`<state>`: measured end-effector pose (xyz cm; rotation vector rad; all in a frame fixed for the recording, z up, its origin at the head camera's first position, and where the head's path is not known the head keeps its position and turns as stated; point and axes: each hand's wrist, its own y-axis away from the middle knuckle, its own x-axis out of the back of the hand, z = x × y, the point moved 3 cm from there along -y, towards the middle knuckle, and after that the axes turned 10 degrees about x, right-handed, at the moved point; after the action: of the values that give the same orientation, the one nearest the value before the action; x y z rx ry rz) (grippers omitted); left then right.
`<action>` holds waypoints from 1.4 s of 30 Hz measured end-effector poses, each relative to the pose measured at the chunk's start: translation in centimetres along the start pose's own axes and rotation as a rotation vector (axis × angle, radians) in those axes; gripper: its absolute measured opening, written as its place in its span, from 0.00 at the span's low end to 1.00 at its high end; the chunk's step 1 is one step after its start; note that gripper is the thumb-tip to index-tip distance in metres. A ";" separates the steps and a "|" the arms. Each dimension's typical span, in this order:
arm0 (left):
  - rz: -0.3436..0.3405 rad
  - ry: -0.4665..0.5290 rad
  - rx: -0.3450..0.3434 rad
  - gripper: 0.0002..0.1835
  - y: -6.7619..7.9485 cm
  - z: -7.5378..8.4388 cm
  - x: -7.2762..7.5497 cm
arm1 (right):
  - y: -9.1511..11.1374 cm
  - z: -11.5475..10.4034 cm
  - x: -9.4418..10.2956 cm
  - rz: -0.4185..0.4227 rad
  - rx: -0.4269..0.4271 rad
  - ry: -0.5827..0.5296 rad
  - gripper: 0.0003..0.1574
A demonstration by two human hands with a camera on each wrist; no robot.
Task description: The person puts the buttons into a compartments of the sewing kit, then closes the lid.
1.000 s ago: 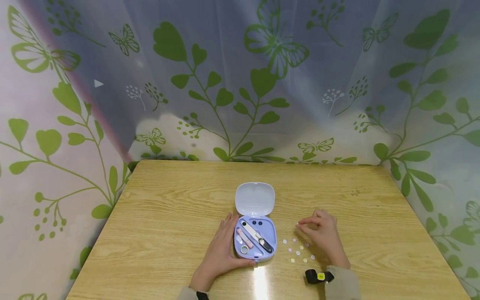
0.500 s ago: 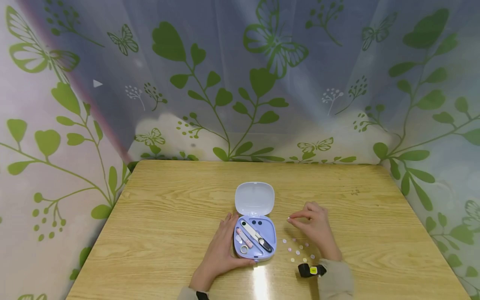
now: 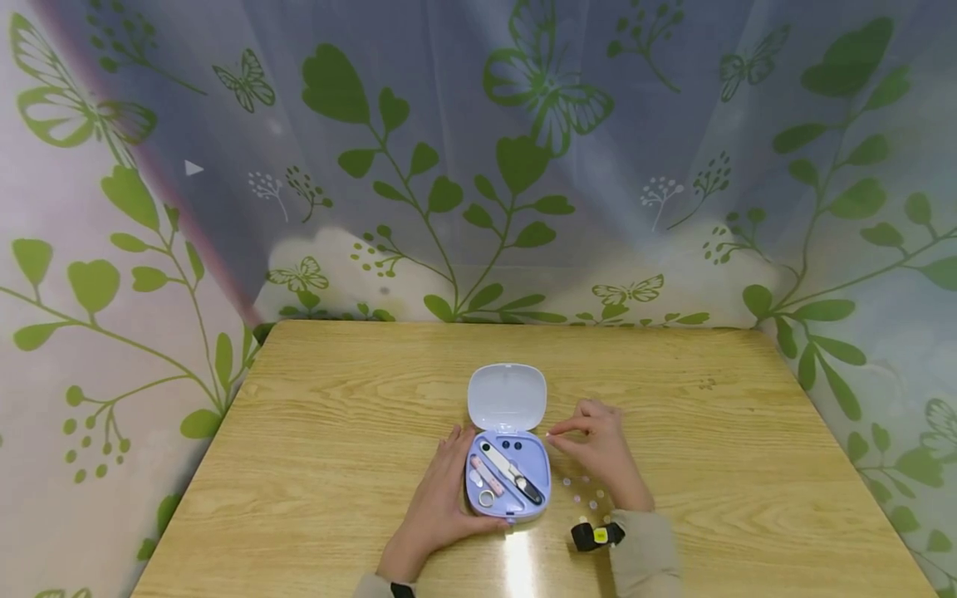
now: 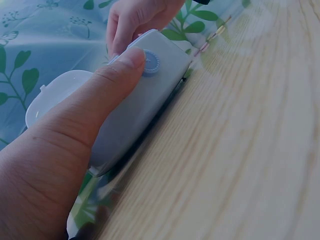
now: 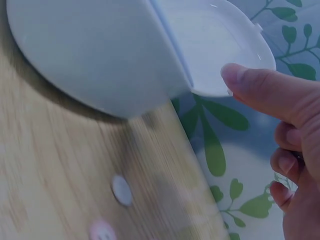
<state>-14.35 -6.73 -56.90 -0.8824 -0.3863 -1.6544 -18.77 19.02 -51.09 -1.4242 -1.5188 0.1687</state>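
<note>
A lilac sewing box (image 3: 534,455) stands on the table with its lid (image 3: 507,399) tipped back. My left hand (image 3: 439,502) holds the box by its left side, thumb along the front beside the round catch (image 4: 151,63). Between thumb and fingertips, my right hand (image 3: 601,455) pinches a small pale button (image 3: 549,434) right at the box's right rim. Inside the tray lie a white tool with a black end (image 3: 497,457), a pink tube (image 3: 488,475), a metal ring (image 3: 487,498) and two dark buttons (image 3: 512,445).
Several small pale buttons (image 3: 593,505) lie scattered on the wooden table (image 3: 336,448) right of the box, partly hidden by my right wrist. A white button (image 5: 121,190) shows closer in the right wrist view. A leaf-patterned curtain (image 3: 419,208) hangs behind the table.
My right hand has moved left with the pinched button, from above the loose buttons to the box's right rim. The left hand and the box have stayed in place.
</note>
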 end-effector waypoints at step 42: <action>0.003 -0.017 -0.005 0.73 0.0 0.0 -0.1 | 0.3 -1.2 -2.9 -0.153 -0.154 0.006 0.09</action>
<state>-14.37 -6.72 -56.96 -0.9007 -0.3923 -1.6462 -18.33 16.14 -52.33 -1.4193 -1.6583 -0.0467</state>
